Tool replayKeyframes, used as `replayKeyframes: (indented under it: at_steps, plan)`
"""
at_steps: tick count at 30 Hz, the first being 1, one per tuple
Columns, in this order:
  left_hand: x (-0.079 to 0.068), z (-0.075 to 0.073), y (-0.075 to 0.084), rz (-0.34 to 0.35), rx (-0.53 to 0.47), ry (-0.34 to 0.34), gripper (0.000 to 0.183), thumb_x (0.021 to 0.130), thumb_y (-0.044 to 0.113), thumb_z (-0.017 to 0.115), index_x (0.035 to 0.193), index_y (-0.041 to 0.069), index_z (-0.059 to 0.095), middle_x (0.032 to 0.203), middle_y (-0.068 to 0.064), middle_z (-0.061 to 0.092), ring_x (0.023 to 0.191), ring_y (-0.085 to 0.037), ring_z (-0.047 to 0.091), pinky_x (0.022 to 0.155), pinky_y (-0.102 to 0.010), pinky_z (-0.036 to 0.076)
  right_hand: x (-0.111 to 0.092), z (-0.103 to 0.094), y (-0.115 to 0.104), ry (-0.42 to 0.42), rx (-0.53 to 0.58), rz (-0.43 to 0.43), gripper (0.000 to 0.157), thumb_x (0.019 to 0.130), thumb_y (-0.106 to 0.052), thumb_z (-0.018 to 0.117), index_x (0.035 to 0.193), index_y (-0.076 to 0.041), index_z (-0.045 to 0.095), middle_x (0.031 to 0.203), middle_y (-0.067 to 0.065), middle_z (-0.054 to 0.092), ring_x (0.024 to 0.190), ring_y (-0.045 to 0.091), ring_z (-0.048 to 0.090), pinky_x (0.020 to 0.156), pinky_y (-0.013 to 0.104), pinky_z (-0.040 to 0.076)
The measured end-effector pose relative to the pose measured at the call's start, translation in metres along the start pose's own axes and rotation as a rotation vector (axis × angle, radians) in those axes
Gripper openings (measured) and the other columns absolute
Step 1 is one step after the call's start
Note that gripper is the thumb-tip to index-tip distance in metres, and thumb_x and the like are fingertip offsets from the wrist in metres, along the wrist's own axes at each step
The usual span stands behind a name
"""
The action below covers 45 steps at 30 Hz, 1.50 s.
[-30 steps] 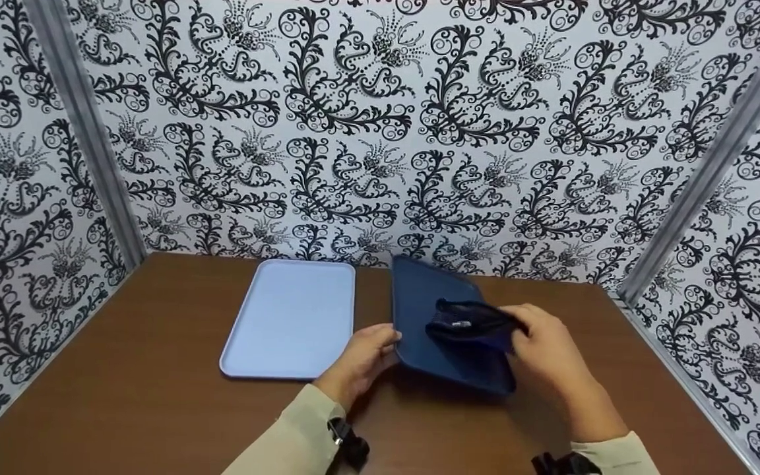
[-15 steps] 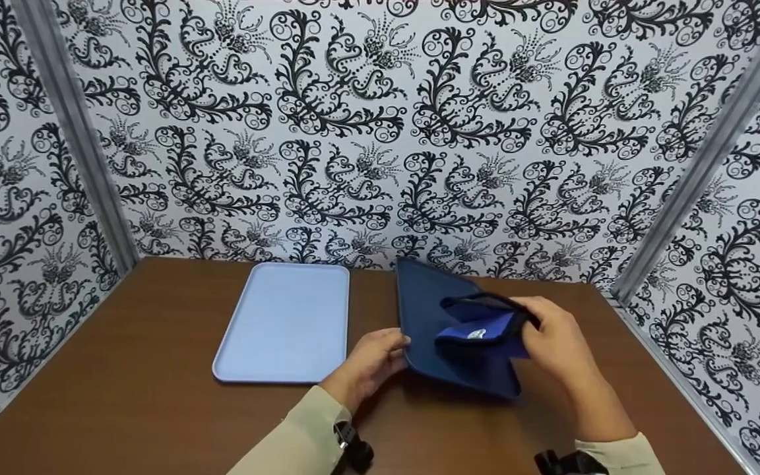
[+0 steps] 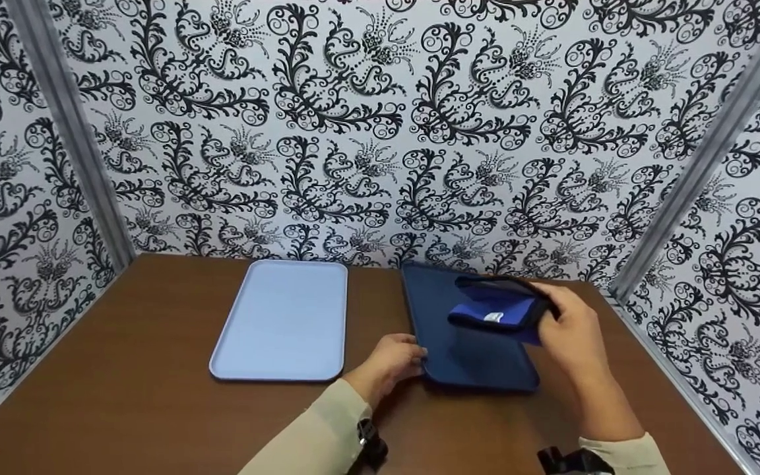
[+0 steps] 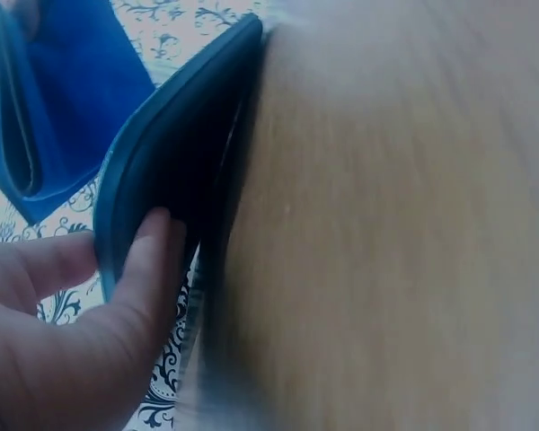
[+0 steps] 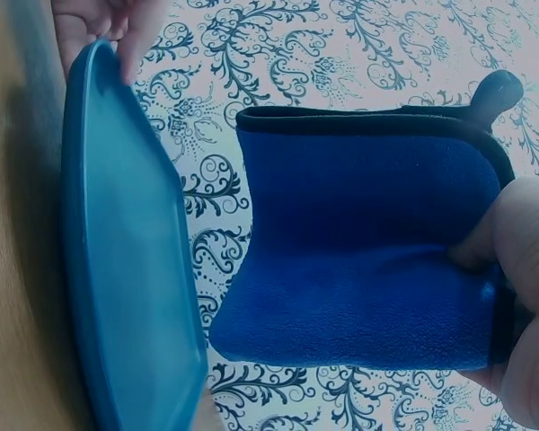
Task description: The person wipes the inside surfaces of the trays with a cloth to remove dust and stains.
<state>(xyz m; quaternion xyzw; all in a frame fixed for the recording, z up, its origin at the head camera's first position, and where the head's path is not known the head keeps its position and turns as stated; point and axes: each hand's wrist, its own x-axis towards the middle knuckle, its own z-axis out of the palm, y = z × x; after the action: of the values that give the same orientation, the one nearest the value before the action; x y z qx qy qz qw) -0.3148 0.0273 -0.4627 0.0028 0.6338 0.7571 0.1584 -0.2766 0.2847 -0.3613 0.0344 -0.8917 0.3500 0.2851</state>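
Observation:
My left hand (image 3: 394,363) pinches the near left edge of a dark blue tray (image 3: 479,359). In the left wrist view, the fingers lie beneath the tray's rim (image 4: 117,189) and its underside stands off the wood at a slant. My right hand (image 3: 572,330) grips one end of a folded blue cloth (image 5: 359,242) with black edging, a black loop and a small white label. The cloth hangs over the tray's right half, apart from the tray in the right wrist view. Some right-hand fingers are hidden behind the cloth.
A light blue tray (image 3: 281,320) lies flat on the brown wooden table (image 3: 156,396), left of the dark one. A black-and-white patterned wall (image 3: 353,132) rises behind the table, with patterned side walls and grey corner strips.
The dark blue tray has come down from a steeper tilt and shifted a little right with my left hand. My right hand has lifted the cloth up and to the right, away from the tray.

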Motion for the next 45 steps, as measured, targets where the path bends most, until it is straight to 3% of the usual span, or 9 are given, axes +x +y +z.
replayKeyframes:
  at_steps: [7, 13, 21, 26, 32, 38, 45]
  plan:
    - [-0.001, 0.005, 0.005, 0.019, 0.170, 0.058, 0.046, 0.091, -0.004, 0.060, 0.135, -0.015, 0.055, 0.114, -0.021, 0.064, 0.096, -0.024, 0.067, 0.085, -0.042, 0.063, 0.000, 0.001, 0.001, 0.001, 0.005, -0.011, 0.037, 0.095, 0.000, 0.059, 0.125, -0.013, 0.074, 0.123, 0.008, 0.074, 0.117, 0.023, 0.065, 0.097, 0.022, 0.044]
    - [0.003, 0.003, 0.008, 0.018, 0.366, 0.074, 0.034, 0.087, -0.006, 0.062, 0.120, -0.015, 0.063, 0.107, -0.021, 0.065, 0.081, -0.027, 0.074, 0.072, -0.037, 0.065, -0.001, 0.003, 0.001, -0.005, 0.006, -0.030, 0.037, 0.094, 0.002, 0.058, 0.123, -0.014, 0.075, 0.121, 0.006, 0.074, 0.115, 0.021, 0.064, 0.097, 0.019, 0.044]
    - [0.011, 0.002, 0.010, 0.059, 0.645, 0.117, 0.016, 0.077, -0.010, 0.064, 0.091, -0.008, 0.071, 0.085, -0.013, 0.067, 0.066, -0.020, 0.068, 0.059, -0.032, 0.063, -0.003, 0.005, -0.001, -0.030, 0.017, -0.066, 0.037, 0.094, 0.004, 0.059, 0.123, -0.012, 0.076, 0.117, 0.008, 0.074, 0.111, 0.023, 0.065, 0.092, 0.013, 0.041]
    - [0.012, 0.001, 0.010, 0.075, 0.658, 0.133, 0.017, 0.075, -0.011, 0.063, 0.090, -0.006, 0.071, 0.082, -0.010, 0.065, 0.065, -0.019, 0.066, 0.057, -0.031, 0.061, -0.004, 0.007, -0.003, -0.040, -0.002, -0.071, 0.035, 0.095, 0.002, 0.062, 0.124, -0.011, 0.075, 0.117, 0.010, 0.074, 0.110, 0.024, 0.065, 0.090, 0.016, 0.042]
    - [0.009, -0.002, 0.010, 0.099, 0.628, 0.129, 0.012, 0.078, -0.010, 0.062, 0.083, -0.002, 0.068, 0.081, -0.009, 0.064, 0.064, -0.018, 0.065, 0.057, -0.031, 0.061, -0.004, 0.008, -0.001, -0.055, 0.032, -0.075, 0.037, 0.094, 0.005, 0.059, 0.125, -0.009, 0.074, 0.121, 0.010, 0.074, 0.116, 0.025, 0.065, 0.092, 0.009, 0.038]
    - [-0.003, -0.013, 0.019, 0.092, 0.511, 0.095, 0.028, 0.087, 0.002, 0.060, 0.113, -0.008, 0.068, 0.098, -0.014, 0.068, 0.075, -0.020, 0.070, 0.069, -0.035, 0.063, -0.004, 0.011, 0.000, -0.067, 0.025, -0.081, 0.039, 0.093, 0.006, 0.058, 0.125, -0.009, 0.074, 0.123, 0.011, 0.073, 0.119, 0.028, 0.065, 0.095, 0.010, 0.038]
    - [-0.013, -0.040, 0.032, 0.266, 0.689, 0.150, 0.038, 0.092, 0.012, 0.065, 0.123, -0.009, 0.067, 0.121, -0.023, 0.070, 0.102, -0.030, 0.068, 0.089, -0.044, 0.059, -0.004, 0.015, 0.002, -0.031, -0.007, -0.122, 0.036, 0.092, 0.006, 0.060, 0.121, -0.009, 0.076, 0.118, 0.009, 0.075, 0.115, 0.027, 0.067, 0.095, 0.010, 0.039]
